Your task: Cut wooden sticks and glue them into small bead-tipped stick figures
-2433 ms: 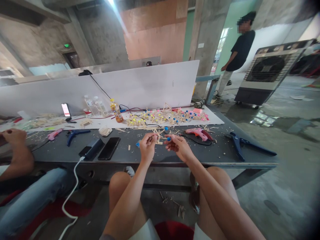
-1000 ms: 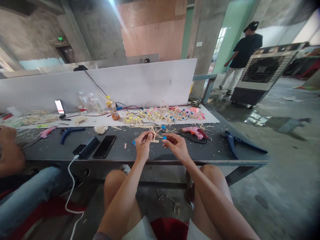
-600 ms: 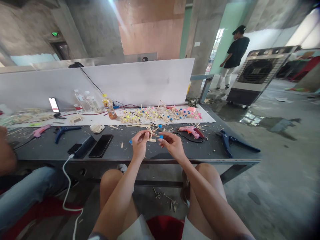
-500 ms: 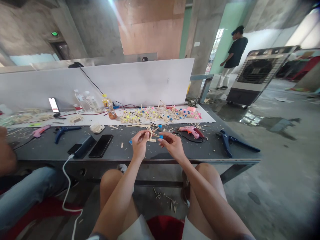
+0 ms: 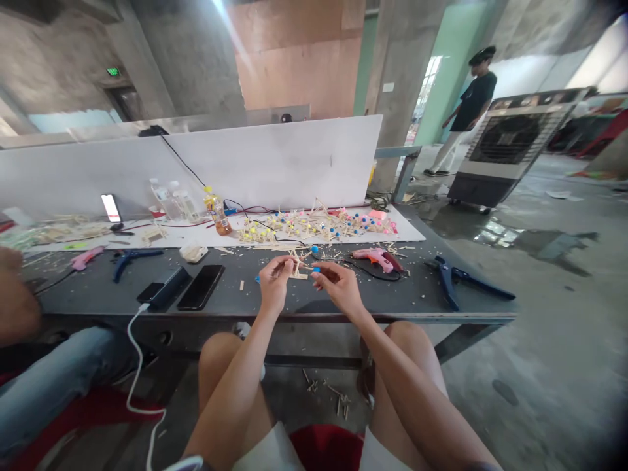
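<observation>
Over the near edge of a dark table (image 5: 318, 302), my two hands hold a small model of thin wooden sticks (image 5: 299, 263) with blue beads on its ends. My left hand (image 5: 275, 284) pinches the left side of the stick model. My right hand (image 5: 337, 284) is closed on its right side, by a blue bead. Beyond the hands lies a pile of similar stick pieces with yellow, pink and blue beads (image 5: 318, 226) on a white sheet.
A pink glue gun (image 5: 375, 257) and blue cutters (image 5: 456, 280) lie to the right. Two phones (image 5: 201, 286) and a power bank sit left. Bottles (image 5: 216, 210) stand by a white board. A seated person's leg (image 5: 53, 383) is at left; another person (image 5: 468, 108) stands by a cooler (image 5: 510, 147).
My hands have kept hold of the stick model with little movement. The view has shifted slightly. The standing person in the background has turned and walked about.
</observation>
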Demonstrator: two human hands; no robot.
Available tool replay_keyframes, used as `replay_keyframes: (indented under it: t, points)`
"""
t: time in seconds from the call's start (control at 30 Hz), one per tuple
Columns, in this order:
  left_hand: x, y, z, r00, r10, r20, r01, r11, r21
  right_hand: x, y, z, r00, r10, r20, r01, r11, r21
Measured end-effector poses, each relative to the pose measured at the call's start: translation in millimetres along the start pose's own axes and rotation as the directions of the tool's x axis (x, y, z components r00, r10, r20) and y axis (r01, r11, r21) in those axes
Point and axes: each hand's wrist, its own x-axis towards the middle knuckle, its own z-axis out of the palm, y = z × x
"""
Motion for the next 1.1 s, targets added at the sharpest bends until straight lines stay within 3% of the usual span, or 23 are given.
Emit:
replay_keyframes:
  t: [0.27, 0.4, 0.6, 0.83, 1.0, 1.1]
  points:
    - [0.0, 0.6, -0.1, 1.000, 0.004, 0.002, -0.004, 1.000, 0.009, 0.2, -2.7, 0.8, 1.000, 0.019, -0.020, -0.019, 1.000, 0.012]
    - [0.1, -0.2, -0.3, 1.000, -0.002, 0.006, 0.002, 1.000, 0.003, 1.3, -4.6, 1.2, 0.997, 0.069, 0.023, -0.072, 0.984, 0.163]
    - [-1.3, 0.5, 2.2, 0.999, -0.044, -0.006, 0.044, 0.998, -0.044, 2.8, -9.3, 1.9, 0.938, 0.258, 0.230, -0.335, 0.842, 0.422]
    - [-1.9, 3.3, 6.4, 0.991, -0.135, 0.016, 0.135, 0.972, -0.190, 2.4, -5.7, 5.9, 0.915, 0.295, 0.274, -0.399, 0.752, 0.524]
    - [-0.8, -0.2, 5.7, 0.985, -0.174, 0.011, 0.172, 0.958, -0.231, 3.1, -7.3, 5.4, 0.922, 0.286, 0.262, -0.379, 0.806, 0.454]
    - [-0.8, -1.4, 5.4, 0.984, -0.178, -0.009, 0.172, 0.960, -0.221, 1.2, -8.4, 2.1, 0.972, 0.178, 0.155, -0.215, 0.937, 0.274]
